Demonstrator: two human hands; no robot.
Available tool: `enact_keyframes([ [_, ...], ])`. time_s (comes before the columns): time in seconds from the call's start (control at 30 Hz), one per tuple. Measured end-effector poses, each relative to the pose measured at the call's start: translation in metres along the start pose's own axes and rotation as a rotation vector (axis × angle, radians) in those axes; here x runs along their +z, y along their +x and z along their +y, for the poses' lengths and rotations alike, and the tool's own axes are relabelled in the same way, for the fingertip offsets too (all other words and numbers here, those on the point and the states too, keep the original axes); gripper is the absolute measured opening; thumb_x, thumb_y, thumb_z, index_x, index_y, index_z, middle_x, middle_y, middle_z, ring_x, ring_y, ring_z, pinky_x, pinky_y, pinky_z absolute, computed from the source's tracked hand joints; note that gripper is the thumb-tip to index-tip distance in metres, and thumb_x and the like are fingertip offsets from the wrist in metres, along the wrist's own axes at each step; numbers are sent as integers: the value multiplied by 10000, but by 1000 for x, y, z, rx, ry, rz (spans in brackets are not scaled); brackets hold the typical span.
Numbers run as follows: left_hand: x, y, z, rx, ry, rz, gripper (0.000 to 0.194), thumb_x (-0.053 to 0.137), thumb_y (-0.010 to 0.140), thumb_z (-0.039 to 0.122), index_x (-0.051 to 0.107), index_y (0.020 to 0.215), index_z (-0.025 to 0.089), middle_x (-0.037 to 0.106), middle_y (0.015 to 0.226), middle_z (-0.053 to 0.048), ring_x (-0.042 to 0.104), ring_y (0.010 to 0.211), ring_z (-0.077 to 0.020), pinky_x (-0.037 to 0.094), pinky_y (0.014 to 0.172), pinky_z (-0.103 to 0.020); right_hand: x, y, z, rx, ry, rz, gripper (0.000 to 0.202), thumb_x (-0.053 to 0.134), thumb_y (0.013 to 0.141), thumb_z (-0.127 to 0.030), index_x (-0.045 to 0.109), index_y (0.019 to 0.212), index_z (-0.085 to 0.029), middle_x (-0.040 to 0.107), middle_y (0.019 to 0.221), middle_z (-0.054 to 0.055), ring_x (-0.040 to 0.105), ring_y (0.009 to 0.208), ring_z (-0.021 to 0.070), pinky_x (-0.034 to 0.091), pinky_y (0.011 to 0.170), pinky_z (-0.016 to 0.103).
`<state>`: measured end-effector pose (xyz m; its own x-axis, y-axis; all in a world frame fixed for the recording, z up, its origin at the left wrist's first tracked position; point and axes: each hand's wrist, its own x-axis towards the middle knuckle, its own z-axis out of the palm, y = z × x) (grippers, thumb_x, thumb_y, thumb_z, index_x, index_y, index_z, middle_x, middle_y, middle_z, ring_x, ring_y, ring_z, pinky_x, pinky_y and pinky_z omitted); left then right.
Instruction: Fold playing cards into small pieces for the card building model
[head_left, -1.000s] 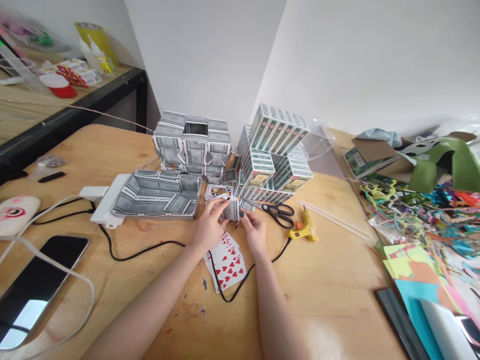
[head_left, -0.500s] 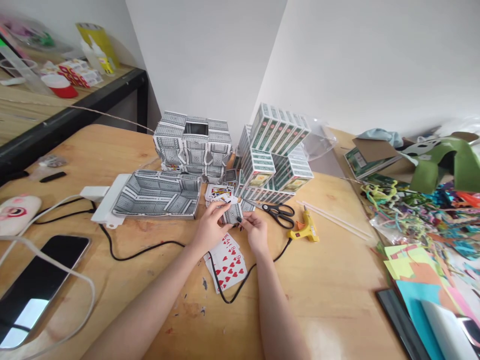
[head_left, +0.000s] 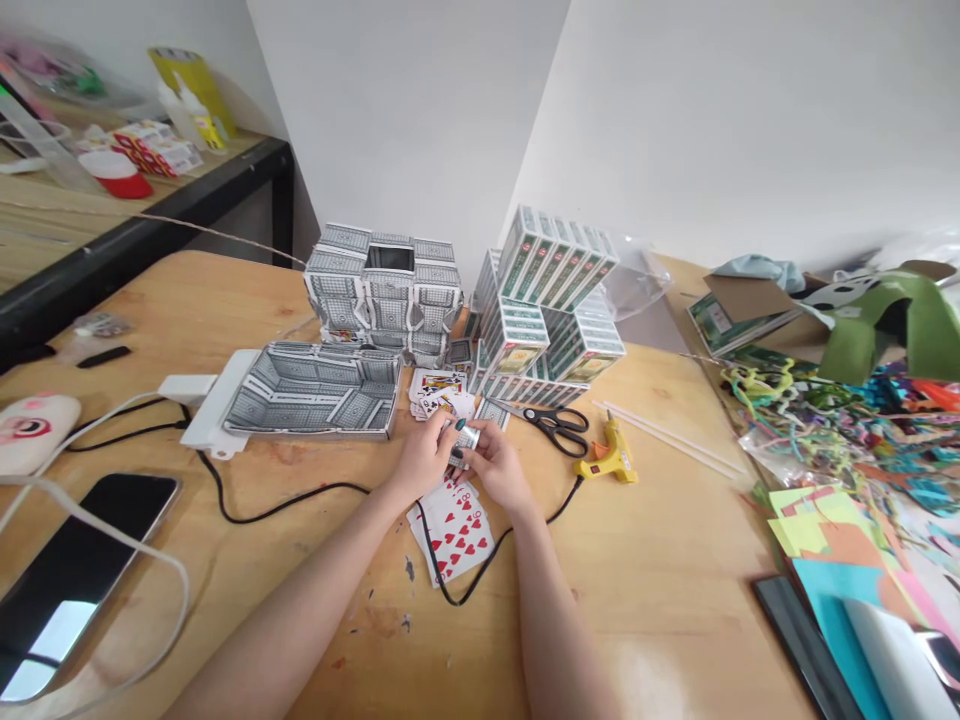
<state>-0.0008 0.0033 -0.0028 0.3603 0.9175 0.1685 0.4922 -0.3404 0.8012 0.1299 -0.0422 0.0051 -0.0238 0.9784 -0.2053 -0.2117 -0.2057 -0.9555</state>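
Observation:
Between both hands, a playing card [head_left: 466, 437] with a grey patterned back is held, and it looks bent. My left hand [head_left: 426, 455] pinches its left side, and my right hand [head_left: 496, 462] grips its right side. Just below lie fanned heart cards [head_left: 459, 535] face up, with a black cable across them. Behind the hands are more face-up cards [head_left: 439, 383]. Black-handled scissors [head_left: 559, 425] and a yellow glue gun [head_left: 616, 455] lie to the right of my right hand.
An open tray made of cards [head_left: 315, 390] sits on a white power strip [head_left: 225, 415] at left. Behind stand a card-covered structure [head_left: 386, 290] and stacked card boxes [head_left: 555, 260]. A phone [head_left: 82, 570] lies at left; coloured paper [head_left: 832, 530] and craft scraps are at right.
The card has turned and bent between my fingers. My right hand has moved slightly left and up, closer to my left hand.

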Motion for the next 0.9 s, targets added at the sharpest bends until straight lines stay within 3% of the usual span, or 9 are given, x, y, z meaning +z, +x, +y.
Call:
enact_keyframes([
  [0.3,-4,3,3,-88,-118,9,234,376,848,296,430,651,180,424,515,42,420,488,-98,299,493,-206,7,2,10,1,25,-10,316,650,695,-376,408,842,-235,551,584,-72,574,437,124,481,433,248],
  [0.4,-2,3,5,-105,-72,61,264,385,844,312,422,618,180,423,499,40,408,474,-98,277,484,-205,12,3,15,-21,8,66,294,603,730,-404,423,893,-239,521,561,-78,511,372,110,444,400,245],
  [0.5,3,0,6,-124,111,157,271,410,838,319,443,607,181,441,481,27,411,449,-104,222,467,-218,17,5,17,-32,-107,179,229,474,811,-431,464,922,-232,506,534,-62,448,338,109,381,369,244],
  [0.57,6,-3,7,-126,202,192,265,412,842,322,478,629,180,488,495,7,443,454,-114,206,468,-227,19,6,18,-105,-272,288,216,408,846,-417,499,858,-221,516,550,-34,477,410,124,388,430,253],
  [0.7,8,-9,9,-127,178,148,261,394,857,332,531,702,172,565,541,-18,500,478,-130,235,478,-231,23,8,17,-245,-537,482,231,350,874,-355,483,751,-212,550,647,8,508,570,145,388,558,262],
  [0.9,9,-7,13,-184,-26,168,321,391,845,320,469,573,168,488,475,1,447,455,-109,257,466,-228,24,7,16,-259,-613,478,229,290,895,-330,429,753,-215,534,641,0,492,552,143,376,551,258],
])
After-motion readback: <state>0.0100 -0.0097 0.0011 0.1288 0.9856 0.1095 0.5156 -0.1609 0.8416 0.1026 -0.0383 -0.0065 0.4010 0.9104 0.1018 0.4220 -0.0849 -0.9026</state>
